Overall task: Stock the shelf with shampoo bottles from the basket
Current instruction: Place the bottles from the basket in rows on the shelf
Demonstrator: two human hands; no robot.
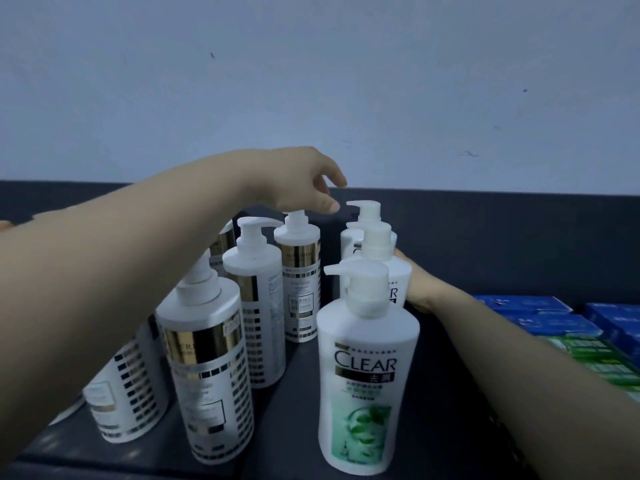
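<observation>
The shelf (485, 244) is already crowded, and that is the hazard. The tall pump bottles stand close in two rows — gold-banded white ones on the left, CLEAR shampoo bottles on the right — and both forearms reach in over and beside them. A sleeve-level brush from the left forearm, which passes right above the near gold-banded bottle (207, 368), could likely tip it into its neighbours; these are top-heavy shapes on narrow bases, so one knock may domino the row. The front CLEAR bottle (367, 375) stands near the shelf's front edge and could be shoved off if the one behind it is pushed forward.

The left hand (304, 185) hovers over the pump head of the rear gold-banded bottle (300, 271), fingers loosely curled and spread, grasping nothing; whether a fingertip touches the pump I cannot tell. The right hand (420, 282) is pressed against the side of the middle CLEAR bottle (388, 271), its grip wrapped around the far side, mostly hidden behind the bottle — apparently holding it, settling it into line. The basket is out of view. Blue and green boxes (554, 323) lie stacked to the right.
</observation>
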